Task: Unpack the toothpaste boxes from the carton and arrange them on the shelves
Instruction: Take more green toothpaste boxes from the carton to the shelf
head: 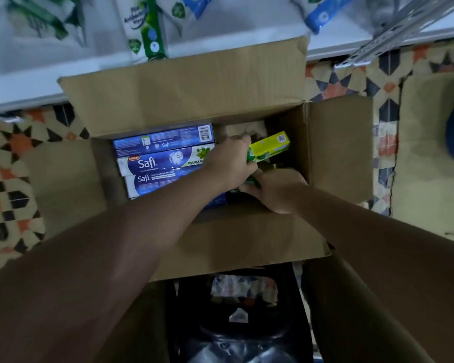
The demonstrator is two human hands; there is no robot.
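An open brown carton stands on the patterned floor below a white shelf. Blue Safi toothpaste boxes lie stacked in its left half. Both my hands reach into the right half. My left hand grips a yellow-green toothpaste box that tilts up out of the carton. My right hand is curled around green boxes just below it, mostly hidden by my fingers.
Packs of green and blue wipes lie on the white shelf. A metal shelf rail slants at the top right. Flattened cardboard with a dark blue object on it lies to the right. A black stool stands between my arms.
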